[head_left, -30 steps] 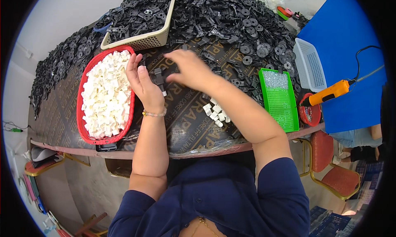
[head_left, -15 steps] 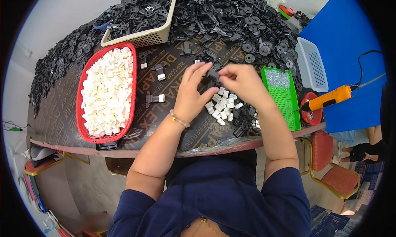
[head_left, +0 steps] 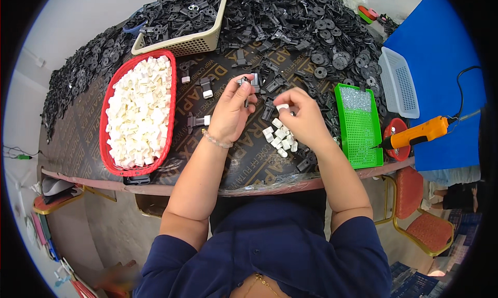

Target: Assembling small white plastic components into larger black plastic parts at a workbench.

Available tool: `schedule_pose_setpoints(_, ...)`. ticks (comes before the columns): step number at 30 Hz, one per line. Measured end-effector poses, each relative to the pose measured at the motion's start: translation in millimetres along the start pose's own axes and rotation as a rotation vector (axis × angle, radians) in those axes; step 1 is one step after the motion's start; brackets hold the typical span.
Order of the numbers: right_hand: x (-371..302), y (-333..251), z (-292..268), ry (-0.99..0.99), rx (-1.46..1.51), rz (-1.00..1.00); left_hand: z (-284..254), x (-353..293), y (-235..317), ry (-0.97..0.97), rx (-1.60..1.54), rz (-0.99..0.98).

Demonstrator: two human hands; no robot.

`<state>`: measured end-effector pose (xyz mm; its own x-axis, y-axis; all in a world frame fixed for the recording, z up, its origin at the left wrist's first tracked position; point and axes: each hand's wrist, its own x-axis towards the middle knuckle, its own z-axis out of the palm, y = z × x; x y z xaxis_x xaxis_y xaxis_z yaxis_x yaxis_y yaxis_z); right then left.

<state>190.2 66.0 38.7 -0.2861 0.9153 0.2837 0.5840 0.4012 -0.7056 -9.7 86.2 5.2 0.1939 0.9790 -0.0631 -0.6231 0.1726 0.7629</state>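
Left hand (head_left: 229, 116) and right hand (head_left: 305, 120) had parted; I saw them holding a black part (head_left: 244, 81) and white piece (head_left: 282, 107), respectively, inward of the bench's (head_left: 241, 168) front edge.

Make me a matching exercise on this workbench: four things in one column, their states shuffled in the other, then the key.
Column one
1. Left hand
2. Right hand
3. Large red basket
4. Green tray

Column two
A. Heaped with white pieces
B. Pinching a single white piece
C. Small silvery bits gathered at its far end
D. Holding a dark part

Right pairs: 1-D, 2-B, 3-A, 4-C.
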Motion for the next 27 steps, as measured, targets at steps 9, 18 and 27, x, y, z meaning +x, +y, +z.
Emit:
schedule_pose_setpoints(9, 7.6, 1.3, 32.1, 0.011, 1.245, 0.439, 10.8, -1.6, 5.2, -0.093, -0.130, 0.102)
schedule_pose_setpoints(18, -11.4, 13.3, -5.7, -0.242, -0.438, -0.040, 1.7, 5.8, 6.0, 0.095, -0.105, 0.226)
schedule_pose_setpoints(27, 25.7, 24.7, -24.8, 0.002, -0.538, 0.035, -7.8, 10.2, 6.5, 0.138, -0.187, 0.195)
